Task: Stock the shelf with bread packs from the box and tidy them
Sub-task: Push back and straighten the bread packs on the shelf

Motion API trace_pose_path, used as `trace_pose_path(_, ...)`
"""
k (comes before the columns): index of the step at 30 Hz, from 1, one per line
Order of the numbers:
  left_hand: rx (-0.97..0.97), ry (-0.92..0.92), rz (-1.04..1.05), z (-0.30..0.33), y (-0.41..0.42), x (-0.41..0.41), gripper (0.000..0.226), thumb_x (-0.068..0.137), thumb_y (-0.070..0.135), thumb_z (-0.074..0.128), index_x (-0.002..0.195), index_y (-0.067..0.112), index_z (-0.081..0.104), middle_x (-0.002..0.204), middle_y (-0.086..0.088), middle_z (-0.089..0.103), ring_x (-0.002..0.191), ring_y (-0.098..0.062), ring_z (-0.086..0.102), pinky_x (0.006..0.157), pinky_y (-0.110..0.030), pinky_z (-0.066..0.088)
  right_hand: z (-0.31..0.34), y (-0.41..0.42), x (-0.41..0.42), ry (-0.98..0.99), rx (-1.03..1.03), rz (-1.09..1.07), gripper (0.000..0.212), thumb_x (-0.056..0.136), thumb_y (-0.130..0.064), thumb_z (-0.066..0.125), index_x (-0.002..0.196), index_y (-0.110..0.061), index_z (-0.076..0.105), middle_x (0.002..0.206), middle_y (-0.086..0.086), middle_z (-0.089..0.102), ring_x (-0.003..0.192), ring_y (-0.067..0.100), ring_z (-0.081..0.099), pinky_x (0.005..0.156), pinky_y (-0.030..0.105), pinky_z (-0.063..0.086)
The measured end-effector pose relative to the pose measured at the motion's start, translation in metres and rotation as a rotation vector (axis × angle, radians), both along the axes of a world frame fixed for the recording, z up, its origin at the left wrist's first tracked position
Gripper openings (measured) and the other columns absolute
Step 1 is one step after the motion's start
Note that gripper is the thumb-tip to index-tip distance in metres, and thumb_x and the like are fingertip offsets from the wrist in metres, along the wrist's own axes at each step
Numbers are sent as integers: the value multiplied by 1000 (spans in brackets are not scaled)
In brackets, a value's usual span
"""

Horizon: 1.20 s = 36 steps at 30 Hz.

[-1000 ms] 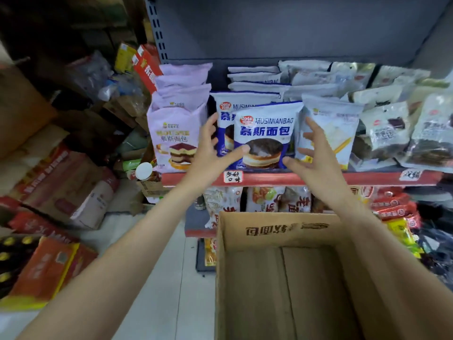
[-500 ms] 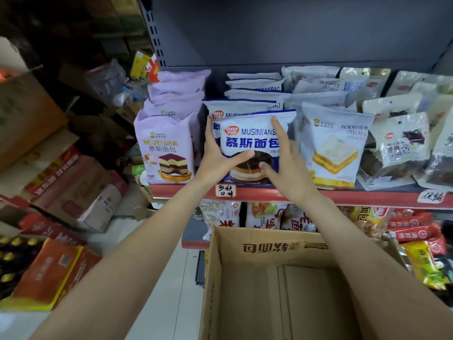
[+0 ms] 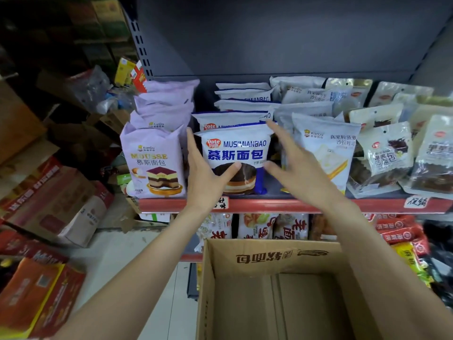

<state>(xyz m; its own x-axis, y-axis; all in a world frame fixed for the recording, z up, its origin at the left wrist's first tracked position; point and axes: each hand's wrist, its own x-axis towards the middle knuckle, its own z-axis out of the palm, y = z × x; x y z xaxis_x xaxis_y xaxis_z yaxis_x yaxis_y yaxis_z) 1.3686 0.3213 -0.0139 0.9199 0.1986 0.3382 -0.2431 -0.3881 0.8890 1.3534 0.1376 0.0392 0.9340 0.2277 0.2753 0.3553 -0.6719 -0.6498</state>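
Front bread pack [image 3: 235, 155]: we see it standing upright at the front edge of the shelf [image 3: 294, 206], blue and white, with a chocolate bun pictured on it; more packs of the same kind stand in a row behind it.
Left hand [image 3: 204, 173]: our left hand lies against the pack's left side, fingers straight and pointing up along the edge, thumb stretched across the lower front of the pack.
Right hand [image 3: 291, 165]: our right hand is at the pack's right side, fingers straight and spread, forefinger reaching up by the top right corner, thumb pointing toward the pack's lower right; whether the palm really touches the pack we cannot tell, as the hand covers that edge.
Purple packs [image 3: 154, 163]: a row of mousse cake packs stands just beside the left hand, on the same shelf.
White packs [image 3: 323, 153]: sandwich bread packs stand just to the right of our right hand, with clear bags of dark snacks [image 3: 389, 153] further right.
Box [image 3: 274, 285]: the open cardboard box sits below the shelf, between our forearms; the part of its inside we see holds no packs.
Floor side: cartons [image 3: 56, 204] are stacked on the left.
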Motion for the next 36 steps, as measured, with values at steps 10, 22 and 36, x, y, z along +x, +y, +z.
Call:
trace_pose_path(10, 1029, -6, -100, 90, 15, 19, 117, 59, 83, 58, 151, 24, 18, 159, -9, 8, 147, -27, -2, 118, -40, 2, 74, -15, 105, -206, -351, -20, 27, 93, -12, 52, 117, -12, 64, 116, 10, 64, 99, 26, 60, 82, 23, 39)
trace_pose_path(22, 1305, 16, -185, 68, 27, 46, 111, 56, 93, 22, 148, 32, 23, 152, 3, 33, 137, -25, 30, 114, -43, 13, 62, 27, 178, 146, -458, 190, 48, 87, -32, 65, 130, -14, 53, 128, 7, 59, 117, 20, 55, 93, 20, 38)
trace_pose_path(36, 1241, -18, -173, 64, 26, 40, 108, 57, 90, 20, 146, 31, 29, 150, -2, 36, 135, -28, 30, 112, -47, 26, 49, 59, 189, 110, -186, 213, 21, 83, -12, 69, 103, -5, 70, 101, 4, 67, 90, 7, 57, 67, -2, 39)
